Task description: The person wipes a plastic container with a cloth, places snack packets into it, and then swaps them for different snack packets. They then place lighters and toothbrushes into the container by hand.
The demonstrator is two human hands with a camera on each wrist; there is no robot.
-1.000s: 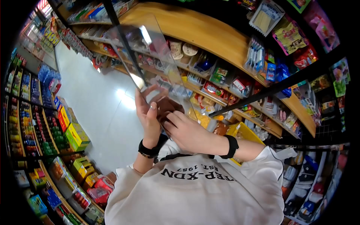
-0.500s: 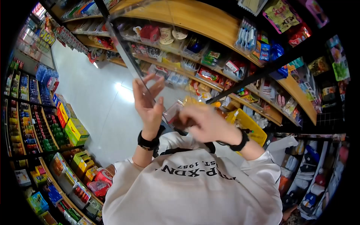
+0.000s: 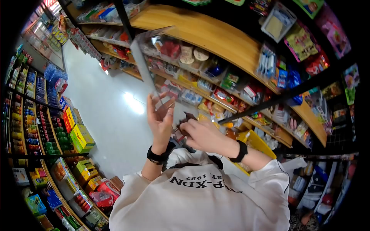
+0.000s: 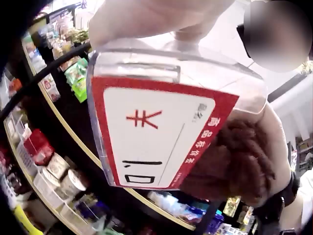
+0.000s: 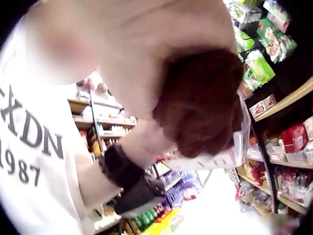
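My left hand (image 3: 160,123) grips the lower part of a clear plastic case (image 3: 143,65) that rises upward. In the left wrist view, a red-bordered price card (image 4: 146,137) with handwritten marks shows in the clear case below my left hand (image 4: 156,22). A dark brown cloth (image 3: 188,116) is bunched in my right hand (image 3: 204,134), close to the right of the left hand. The right wrist view has the brown cloth (image 5: 200,103) under my right hand (image 5: 132,54), against the case; its fingertips are hidden.
Wooden shelves (image 3: 216,29) with packaged goods curve across the back. A yellow basket (image 3: 260,144) stands at the right, near a black diagonal bar (image 3: 266,102). Drink shelves (image 3: 36,115) and stacked cartons (image 3: 81,136) line the left, beside the pale floor (image 3: 108,115).
My right hand, blurred and farther from the left half a second ago, has come closer to it with the cloth. The clear case has changed tilt, and the head view has shifted slightly.
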